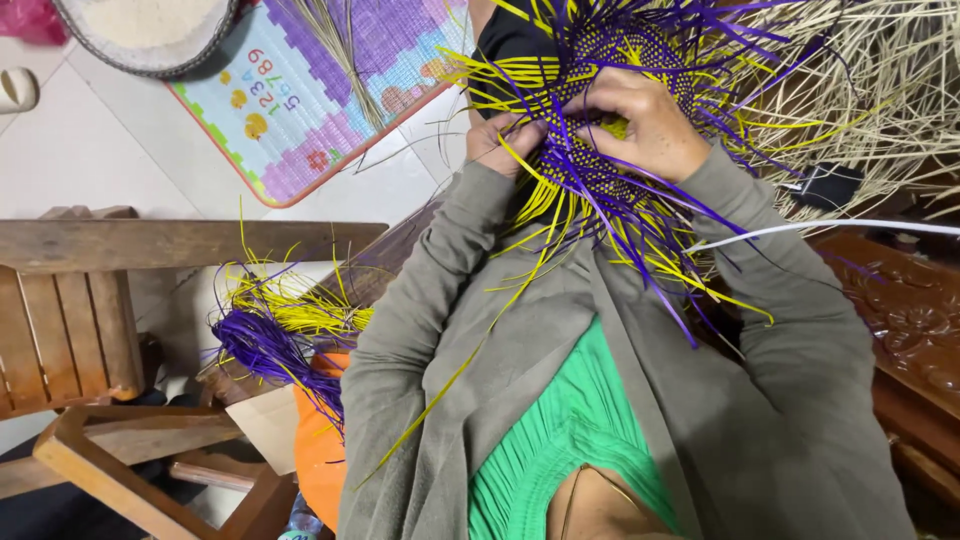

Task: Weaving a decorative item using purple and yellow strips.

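A half-woven mat of purple and yellow strips (610,50) lies in front of me, with loose strip ends fanning out over my lap. My left hand (497,143) pinches strips at the weave's left edge, fingers closed on them. Beside it, almost touching, my right hand (645,120) presses down on the woven part and grips several strips. Both arms are in grey sleeves over a green top. Long yellow strips (470,350) trail down across my left sleeve.
A bundle of spare purple and yellow strips (265,330) rests on an orange object (318,455) at lower left. Around me are wooden furniture (60,320), a colourful play mat (320,90), a round basket (150,40), pale straw (880,90) and carved wood (910,310).
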